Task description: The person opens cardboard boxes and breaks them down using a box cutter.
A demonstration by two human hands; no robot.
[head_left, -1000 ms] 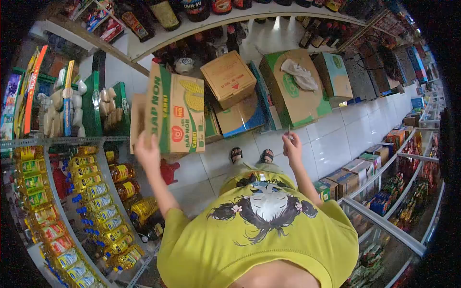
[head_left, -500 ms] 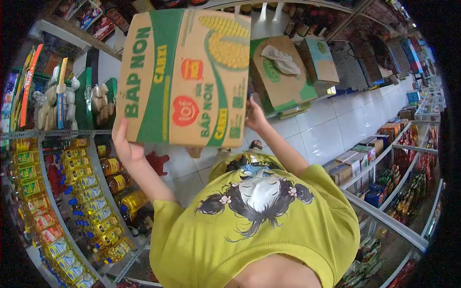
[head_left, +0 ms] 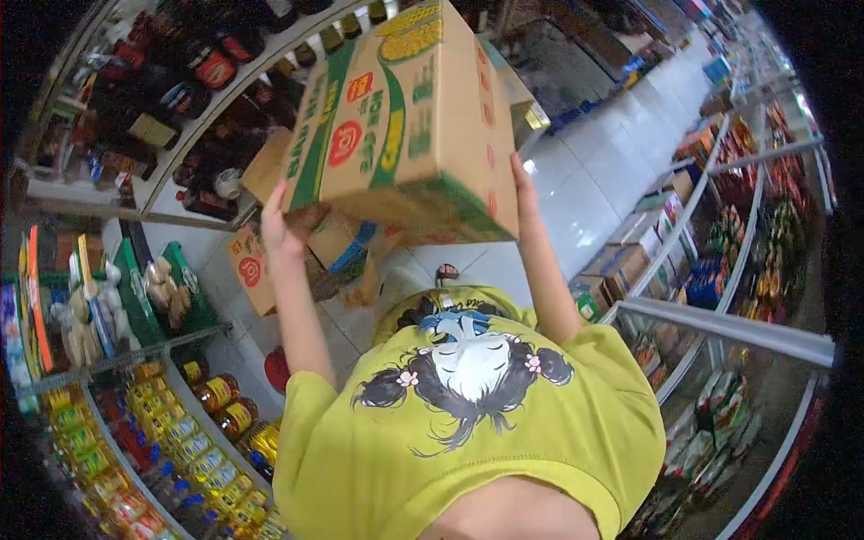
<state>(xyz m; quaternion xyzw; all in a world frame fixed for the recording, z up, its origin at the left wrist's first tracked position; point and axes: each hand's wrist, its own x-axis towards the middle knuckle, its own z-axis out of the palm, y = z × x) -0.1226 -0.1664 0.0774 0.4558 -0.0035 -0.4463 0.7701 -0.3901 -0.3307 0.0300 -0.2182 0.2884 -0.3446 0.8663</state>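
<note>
Clearly, the left hand (head_left: 284, 241) is clamping on the lower left edge of the big corn-printed carton (head_left: 396, 126), its thumb lying along the side and its fingers curling underneath. The right hand (head_left: 526, 202) is pressing against the opposite side; how far its fingers are bending, I cannot tell. Between both hands, the carton is hanging tilted above the tiled floor (head_left: 585, 166), its contents not showing. Yellow oil bottles (head_left: 193, 445) are filling a rack (head_left: 117, 362) at lower left, and packets (head_left: 720, 414) are lying inside the glass case (head_left: 729, 331) at right.

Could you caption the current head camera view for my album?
Two hands hold up a corn-printed carton in a shop aisle.
</note>
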